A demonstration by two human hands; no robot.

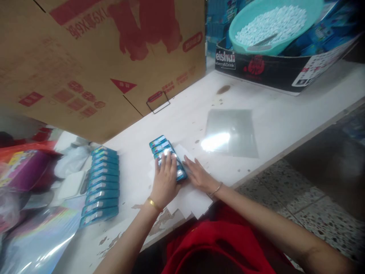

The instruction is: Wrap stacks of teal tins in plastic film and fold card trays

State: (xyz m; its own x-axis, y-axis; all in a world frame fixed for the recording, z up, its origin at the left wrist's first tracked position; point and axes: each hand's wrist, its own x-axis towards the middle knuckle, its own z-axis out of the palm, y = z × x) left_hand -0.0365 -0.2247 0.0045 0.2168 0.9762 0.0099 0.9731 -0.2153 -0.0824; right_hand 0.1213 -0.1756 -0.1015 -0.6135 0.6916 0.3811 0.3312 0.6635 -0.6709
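Observation:
A short row of small blue boxes [159, 142] lies on the white table in front of me. My left hand [165, 176] rests flat over the near part of the row, fingers stretched out. Beside the row's right side lies my right hand [199, 174], its fingers extended with their tips near the boxes; it grips nothing that I can see. White paper sheets [190, 201] spread under and around both hands. Left of them stands a longer row of matching blue packs [103, 179].
A large cardboard carton [102, 72] stands at the back left. At the back right, a turquoise basin [239, 47] of small white pieces sits on a black printed box [262, 70]. A clear plastic sheet [234, 131] lies right of my hands. Plastic bags [71, 161] crowd the left side.

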